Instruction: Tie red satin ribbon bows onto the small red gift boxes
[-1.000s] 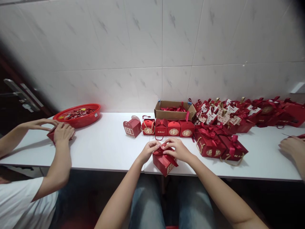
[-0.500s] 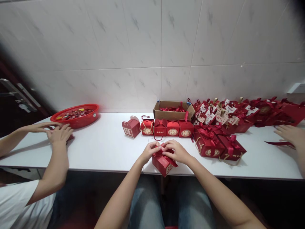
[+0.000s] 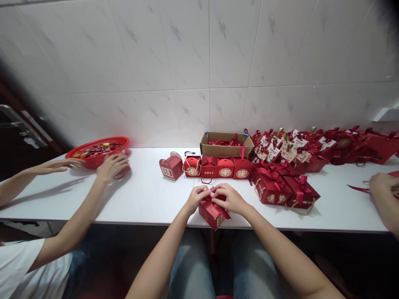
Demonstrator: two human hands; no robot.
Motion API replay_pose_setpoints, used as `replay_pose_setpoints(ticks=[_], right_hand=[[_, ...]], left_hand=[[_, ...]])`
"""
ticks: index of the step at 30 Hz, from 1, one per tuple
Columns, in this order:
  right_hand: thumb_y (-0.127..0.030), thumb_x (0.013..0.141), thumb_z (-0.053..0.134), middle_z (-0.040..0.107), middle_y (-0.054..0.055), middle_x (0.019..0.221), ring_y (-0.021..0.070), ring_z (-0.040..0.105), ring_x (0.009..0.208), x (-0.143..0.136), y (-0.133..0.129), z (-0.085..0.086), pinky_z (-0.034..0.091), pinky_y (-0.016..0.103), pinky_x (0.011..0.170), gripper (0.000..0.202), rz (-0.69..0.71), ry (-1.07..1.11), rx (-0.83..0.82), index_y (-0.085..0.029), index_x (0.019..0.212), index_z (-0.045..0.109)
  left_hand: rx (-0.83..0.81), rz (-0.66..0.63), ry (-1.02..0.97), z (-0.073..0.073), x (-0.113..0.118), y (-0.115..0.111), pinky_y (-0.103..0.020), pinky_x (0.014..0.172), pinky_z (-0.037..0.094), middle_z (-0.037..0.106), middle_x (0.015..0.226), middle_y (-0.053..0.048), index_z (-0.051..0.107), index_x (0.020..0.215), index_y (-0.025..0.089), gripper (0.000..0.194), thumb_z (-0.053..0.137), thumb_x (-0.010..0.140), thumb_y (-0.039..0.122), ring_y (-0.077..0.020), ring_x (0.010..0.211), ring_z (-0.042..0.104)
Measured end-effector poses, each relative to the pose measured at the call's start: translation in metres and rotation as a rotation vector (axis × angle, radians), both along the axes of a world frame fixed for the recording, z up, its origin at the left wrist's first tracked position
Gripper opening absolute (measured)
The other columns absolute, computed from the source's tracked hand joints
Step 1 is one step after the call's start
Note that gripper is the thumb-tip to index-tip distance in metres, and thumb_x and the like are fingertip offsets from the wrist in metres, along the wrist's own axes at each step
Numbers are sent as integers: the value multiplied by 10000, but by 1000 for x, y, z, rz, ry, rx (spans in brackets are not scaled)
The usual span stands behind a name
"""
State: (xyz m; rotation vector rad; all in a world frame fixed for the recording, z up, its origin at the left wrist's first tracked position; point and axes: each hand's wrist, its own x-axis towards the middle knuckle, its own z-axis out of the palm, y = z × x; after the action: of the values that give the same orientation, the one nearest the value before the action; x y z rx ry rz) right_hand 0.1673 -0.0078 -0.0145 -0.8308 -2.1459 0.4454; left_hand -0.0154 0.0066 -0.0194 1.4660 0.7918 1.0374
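Note:
A small red gift box (image 3: 212,215) sits at the table's front edge, turned at an angle in front of me. Dark red ribbon (image 3: 223,211) lies over its top, with one end hanging down the right side. My left hand (image 3: 197,197) pinches the ribbon at the left of the box's top. From the right, my right hand (image 3: 230,197) grips the same ribbon, its fingers close to the left ones. The spot where the fingertips meet is partly hidden. Beyond my hands stand several red boxes (image 3: 209,168) in a row.
A cardboard box (image 3: 226,150) holding red ribbons stands by the wall. Ribboned boxes (image 3: 272,187) and many tagged ones (image 3: 289,149) crowd the right. At left are a red basin (image 3: 124,148) of wrapped sweets and a co-worker's hand (image 3: 112,166). Another person's hand (image 3: 382,187) is far right.
My hands stay almost where they were on the ribbon. The left co-worker's hand has moved right with a red box. At far right, the other person's hand has shifted beside a red item.

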Motion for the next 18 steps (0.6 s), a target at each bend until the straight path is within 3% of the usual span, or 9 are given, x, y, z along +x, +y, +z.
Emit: replay_pose_setpoints(ticks=[6,9,11,14,16,18], right_hand=[[-237,768,648,611,59,980,202,552,955,-3,-1,-3,436,387,880,29,-3,45,-75,-214,755,661],[-307,759,665,563,77,1108,227,512,1095,0,0,-10,391,413,965,108,-8,158,-183,-223,827,673],[-393,711,707,461,84,1300,245,423,1234,7,2,-18,363,416,1008,422,65,274,-339,-269,1103,608],[-490,590,775,204,91,1501,254,269,1357,24,4,-33,311,423,1054,1029,273,384,-630,-341,1429,196],[-467,555,804,90,89,1537,249,189,1391,33,4,-44,218,427,1099,1189,360,361,-728,-345,1452,34],[-410,555,821,64,84,1543,245,157,1400,38,3,-54,140,428,1119,1233,390,304,-752,-335,1452,-21]], left_hand=[[13,57,-15,-8,3,3,-232,539,286,432,524,27,469,516,148,247,560,686,303,-90,522,361],[38,103,-49,-8,4,2,-241,573,332,451,542,17,489,520,148,249,547,703,307,-105,552,408],[59,137,-78,-6,3,1,-250,623,373,488,585,5,502,550,151,254,535,730,328,-121,603,458],[96,233,-155,-10,-2,-4,-273,728,427,601,844,-36,592,817,166,220,526,780,372,-160,790,557],[72,333,-183,-21,-6,-10,-296,768,450,590,1073,-63,546,1075,210,337,457,836,431,-184,941,571],[18,445,-115,-36,-9,-16,-323,772,466,585,1111,-85,508,1146,214,414,349,877,486,-202,994,570]])
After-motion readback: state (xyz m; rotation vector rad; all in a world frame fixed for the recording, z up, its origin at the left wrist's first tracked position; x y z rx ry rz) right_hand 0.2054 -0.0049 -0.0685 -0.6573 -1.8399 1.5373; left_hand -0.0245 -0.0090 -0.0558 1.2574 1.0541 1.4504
